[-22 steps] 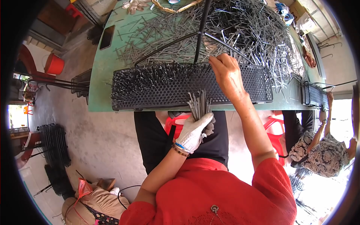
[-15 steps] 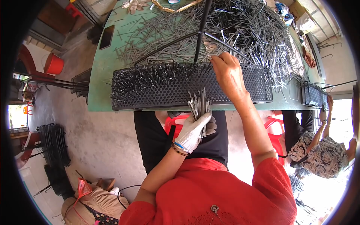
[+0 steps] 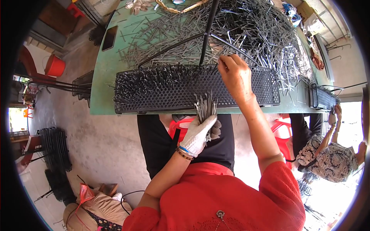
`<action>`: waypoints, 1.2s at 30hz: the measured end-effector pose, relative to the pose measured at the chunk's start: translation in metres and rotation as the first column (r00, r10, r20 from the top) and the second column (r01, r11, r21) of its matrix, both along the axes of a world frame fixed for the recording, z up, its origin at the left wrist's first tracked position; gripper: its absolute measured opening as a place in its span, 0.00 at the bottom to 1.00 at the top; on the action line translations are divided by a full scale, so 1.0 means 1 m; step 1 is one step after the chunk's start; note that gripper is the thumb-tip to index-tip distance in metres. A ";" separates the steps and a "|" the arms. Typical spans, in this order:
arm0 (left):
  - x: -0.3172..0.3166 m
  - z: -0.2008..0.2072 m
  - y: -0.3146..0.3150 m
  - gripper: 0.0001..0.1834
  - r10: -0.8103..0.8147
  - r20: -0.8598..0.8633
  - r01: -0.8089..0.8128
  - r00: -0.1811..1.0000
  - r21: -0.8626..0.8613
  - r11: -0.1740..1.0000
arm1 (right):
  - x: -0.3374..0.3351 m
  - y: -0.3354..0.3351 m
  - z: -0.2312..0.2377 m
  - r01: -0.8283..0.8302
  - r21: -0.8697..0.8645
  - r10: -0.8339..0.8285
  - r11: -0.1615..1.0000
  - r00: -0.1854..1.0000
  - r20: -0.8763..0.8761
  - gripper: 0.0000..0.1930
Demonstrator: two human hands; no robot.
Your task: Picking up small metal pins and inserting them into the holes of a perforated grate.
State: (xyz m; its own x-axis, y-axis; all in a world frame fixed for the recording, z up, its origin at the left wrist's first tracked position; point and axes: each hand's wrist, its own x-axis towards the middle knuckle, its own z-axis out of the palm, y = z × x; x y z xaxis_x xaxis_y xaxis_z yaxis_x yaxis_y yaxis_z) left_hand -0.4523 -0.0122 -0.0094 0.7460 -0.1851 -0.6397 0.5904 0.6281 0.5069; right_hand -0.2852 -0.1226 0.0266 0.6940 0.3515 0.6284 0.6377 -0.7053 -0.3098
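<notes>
My left hand [image 3: 200,133], in a white knitted glove, is wrapped round a bundle of thin grey metal pins [image 3: 205,106]. The bundle stands upright just in front of the table edge. A long black perforated metal rack [image 3: 185,94] lies along that edge. Black pins [image 3: 146,82] stick up densely from the holes in its left half, while bare holes show on the right. At the rack's far edge, right of the centre rod, my bare right hand [image 3: 236,75] is closed in a pinch. Anything between its fingertips is too small or hidden to make out.
A large heap of loose pins [image 3: 254,30] spreads over the green table [image 3: 102,88] behind the rack. Black rods [image 3: 205,42] rise from the rack. A phone [image 3: 110,38] lies at the left. To the right, another person [image 3: 331,158] handles a second rack [image 3: 323,97].
My right hand has shifted very slightly to the right at the rack's far edge. My left hand and its bundle have stayed in nearly the same place.
</notes>
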 end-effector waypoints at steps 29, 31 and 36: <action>-0.002 0.000 0.002 0.11 0.093 0.099 -0.085 0.991 -0.081 0.993 | -0.050 -0.024 0.005 -0.033 0.313 0.287 0.949 0.498 -0.818 0.13; -0.001 0.000 0.001 0.11 0.101 0.115 -0.091 0.988 -0.090 0.992 | -0.049 -0.029 -0.003 0.083 0.369 0.323 0.926 0.334 -0.886 0.13; -0.006 -0.006 0.000 0.11 0.141 0.062 -0.135 0.988 -0.089 0.987 | -0.036 -0.029 0.011 0.208 0.474 0.346 0.856 0.450 -0.823 0.12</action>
